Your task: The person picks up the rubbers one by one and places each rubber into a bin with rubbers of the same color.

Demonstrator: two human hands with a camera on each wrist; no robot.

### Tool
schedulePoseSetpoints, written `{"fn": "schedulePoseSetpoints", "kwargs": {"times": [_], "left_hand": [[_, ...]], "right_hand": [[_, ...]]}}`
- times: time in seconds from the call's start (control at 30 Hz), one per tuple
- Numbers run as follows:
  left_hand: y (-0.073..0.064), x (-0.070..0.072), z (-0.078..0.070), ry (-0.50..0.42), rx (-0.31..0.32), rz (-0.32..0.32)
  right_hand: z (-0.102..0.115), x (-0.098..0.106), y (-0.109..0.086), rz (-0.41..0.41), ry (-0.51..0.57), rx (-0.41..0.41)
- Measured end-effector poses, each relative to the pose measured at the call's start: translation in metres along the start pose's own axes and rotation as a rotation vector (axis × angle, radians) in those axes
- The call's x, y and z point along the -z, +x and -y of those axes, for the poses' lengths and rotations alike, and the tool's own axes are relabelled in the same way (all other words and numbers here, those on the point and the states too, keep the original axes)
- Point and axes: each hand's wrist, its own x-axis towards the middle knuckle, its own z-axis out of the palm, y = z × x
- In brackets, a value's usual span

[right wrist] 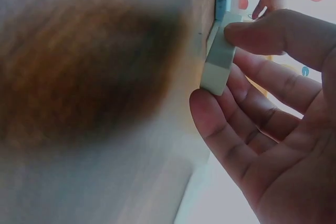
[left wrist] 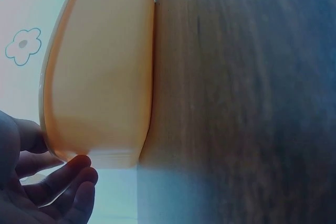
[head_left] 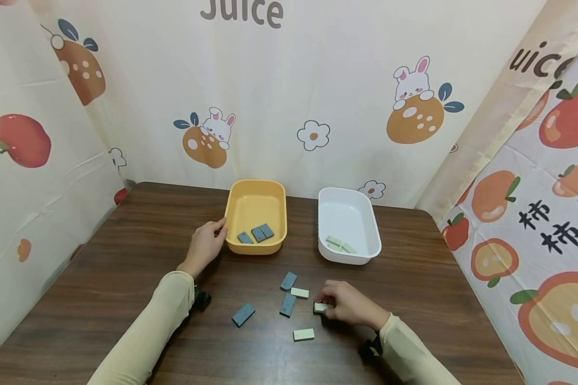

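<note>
My left hand (head_left: 205, 244) holds the left side of a yellow plastic bin (head_left: 256, 188). In the left wrist view the thumb and fingers are about the rim of the yellow bin (left wrist: 102, 66). Inside that bin lie several blue-grey blocks (head_left: 259, 233). My right hand (head_left: 349, 305) pinches a pale green block (head_left: 322, 308) low over the table; the right wrist view has this block (right wrist: 219, 59) between thumb and fingers. Nearby on the table lie more pale green blocks (head_left: 303, 335) and several blue-grey blocks (head_left: 243, 314).
A white plastic bin (head_left: 349, 195) stands right of the yellow one, with several pale green blocks (head_left: 339, 244) at its near end. Both sit near the far edge of the brown wooden table (head_left: 139, 267). Printed curtains (head_left: 279, 96) hang behind and at both sides.
</note>
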Motion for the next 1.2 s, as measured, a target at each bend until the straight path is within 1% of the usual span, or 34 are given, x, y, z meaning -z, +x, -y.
{"fn": "schedulePoseSetpoints", "kwargs": {"times": [0.07,0.2,0.3,0.47,0.53,0.7,0.77,0.93,1.2], "left_hand": [[0.000,0.000,0.000,0.001,0.007,0.006],[0.000,0.000,0.000,0.004,0.013,0.012],[0.000,0.001,0.000,0.004,0.015,0.013],[-0.001,0.002,-0.001,-0.003,0.015,0.012],[-0.001,0.002,-0.002,-0.009,0.008,0.007],[-0.001,0.004,-0.003,-0.019,-0.012,-0.008],[-0.001,0.004,-0.003,-0.016,-0.014,-0.009],[-0.002,0.004,-0.004,-0.014,-0.005,0.001],[-0.002,0.003,-0.003,-0.020,-0.013,-0.006]], "right_hand": [[0.000,0.003,0.000,-0.017,0.005,0.006],[-0.003,0.010,0.000,-0.087,-0.004,0.059],[-0.004,0.017,0.001,-0.133,-0.015,0.064],[-0.004,0.036,0.003,-0.150,-0.018,-0.005],[-0.005,0.043,0.004,-0.169,-0.026,-0.004],[-0.008,0.060,0.005,-0.229,-0.007,0.006],[-0.008,0.065,0.005,-0.240,0.004,-0.011],[-0.010,0.076,0.008,-0.260,-0.007,-0.064],[-0.021,0.087,0.013,-0.307,-0.012,-0.105]]}}
